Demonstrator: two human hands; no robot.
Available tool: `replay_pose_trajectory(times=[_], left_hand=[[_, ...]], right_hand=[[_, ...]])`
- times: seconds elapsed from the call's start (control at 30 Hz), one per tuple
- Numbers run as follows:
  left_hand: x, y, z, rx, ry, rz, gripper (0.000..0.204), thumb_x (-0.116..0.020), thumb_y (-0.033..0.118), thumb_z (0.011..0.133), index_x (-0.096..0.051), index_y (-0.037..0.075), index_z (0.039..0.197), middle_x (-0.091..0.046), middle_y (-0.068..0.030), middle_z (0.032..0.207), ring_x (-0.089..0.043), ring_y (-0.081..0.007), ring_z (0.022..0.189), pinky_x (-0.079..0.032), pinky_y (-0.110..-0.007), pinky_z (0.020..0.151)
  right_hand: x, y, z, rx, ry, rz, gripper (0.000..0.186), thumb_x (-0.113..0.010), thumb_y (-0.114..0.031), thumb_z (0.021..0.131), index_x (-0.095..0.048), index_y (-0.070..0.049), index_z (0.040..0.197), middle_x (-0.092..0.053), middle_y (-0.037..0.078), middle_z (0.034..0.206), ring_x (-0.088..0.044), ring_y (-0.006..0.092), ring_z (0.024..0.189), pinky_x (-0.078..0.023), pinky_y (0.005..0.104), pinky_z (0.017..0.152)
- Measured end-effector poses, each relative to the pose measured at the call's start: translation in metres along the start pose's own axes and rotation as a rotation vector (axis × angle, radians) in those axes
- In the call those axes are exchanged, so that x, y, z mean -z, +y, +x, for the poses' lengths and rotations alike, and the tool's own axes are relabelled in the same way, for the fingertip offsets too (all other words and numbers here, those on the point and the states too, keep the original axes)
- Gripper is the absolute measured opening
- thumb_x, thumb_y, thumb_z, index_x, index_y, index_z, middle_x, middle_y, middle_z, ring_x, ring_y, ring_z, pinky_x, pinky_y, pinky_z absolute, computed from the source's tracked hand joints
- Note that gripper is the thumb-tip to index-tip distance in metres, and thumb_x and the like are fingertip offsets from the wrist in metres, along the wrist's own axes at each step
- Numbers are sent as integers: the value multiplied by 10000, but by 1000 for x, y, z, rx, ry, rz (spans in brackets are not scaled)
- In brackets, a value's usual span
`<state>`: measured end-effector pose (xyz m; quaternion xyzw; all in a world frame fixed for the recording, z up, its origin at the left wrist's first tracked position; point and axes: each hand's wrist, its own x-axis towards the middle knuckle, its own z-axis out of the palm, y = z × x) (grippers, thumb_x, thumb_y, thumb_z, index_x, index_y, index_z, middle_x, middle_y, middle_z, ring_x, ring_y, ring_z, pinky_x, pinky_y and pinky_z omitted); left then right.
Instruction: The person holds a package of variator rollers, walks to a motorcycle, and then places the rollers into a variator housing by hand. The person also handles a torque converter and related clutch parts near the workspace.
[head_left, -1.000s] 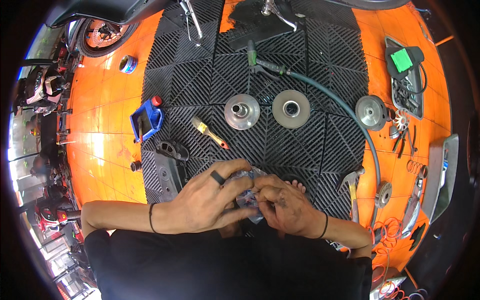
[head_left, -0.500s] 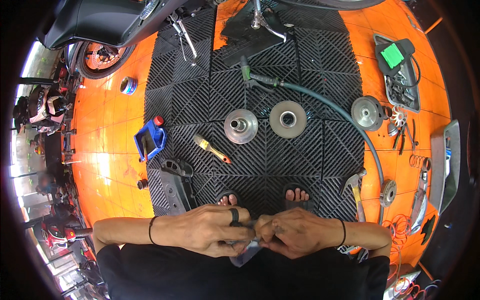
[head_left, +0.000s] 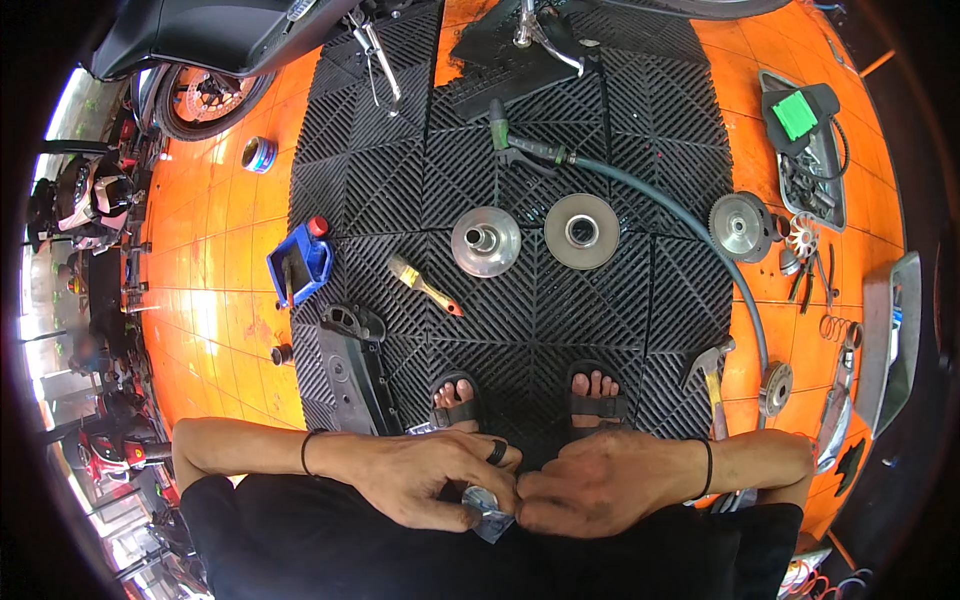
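Observation:
Close to my body, my left hand and my right hand meet over a small shiny, silvery see-through packet. The left thumb and fingers curl around it, with the packet showing between them. Bent right fingers press against its other side, and their tips are partly hidden. What the packet holds, I cannot make out. Beyond my sandalled feet, two round metal pulley halves lie side by side on the black mat: a shiny one with a raised centre tube and a duller one.
A paintbrush, a blue cut-open container and a black cover lie left. A spray gun with a hose crosses the mat. Right are a hammer, a clutch part and a parts tray. A motorcycle stands ahead.
My left fingers have spread from a tight pinch into a wider curl, showing more of the packet. The right hand has turned knuckles-up. The view has shifted slightly, showing more of my feet.

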<state>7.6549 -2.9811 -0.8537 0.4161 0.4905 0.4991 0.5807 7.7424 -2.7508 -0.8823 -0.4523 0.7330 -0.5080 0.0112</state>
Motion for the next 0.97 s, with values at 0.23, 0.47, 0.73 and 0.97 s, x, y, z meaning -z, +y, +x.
replay_pose_trajectory(times=[0.23,0.47,0.73,0.97], left_hand=[[-6,3,7,23,27,16,99,-722,118,835,-648,57,814,-474,-53,827,-498,-211,829,-397,-384,669],[2,-12,0,-62,94,-7,167,-805,102,806,-667,32,745,-514,-103,921,-523,-226,839,-448,-357,674],[17,-6,-9,-171,75,119,97,-809,56,820,-715,40,844,-497,-191,1150,-603,-343,1006,-520,-345,743],[16,-1,-8,-182,40,47,108,-769,72,855,-679,14,844,-488,-214,1121,-547,-327,997,-490,-424,812]], right_hand=[[2,-3,0,199,-15,-222,138,-662,-293,846,-605,-179,792,-512,-30,705,-527,92,515,-441,242,450],[-2,15,-19,60,84,176,146,-740,-252,786,-636,-173,851,-552,-39,763,-530,100,567,-434,236,470],[-3,12,-20,-14,94,41,163,-690,-173,814,-652,-122,965,-565,-29,858,-543,98,638,-473,253,511],[15,10,-22,14,-161,120,234,-672,-203,824,-676,-172,1057,-574,-7,1002,-568,111,785,-514,264,608]])
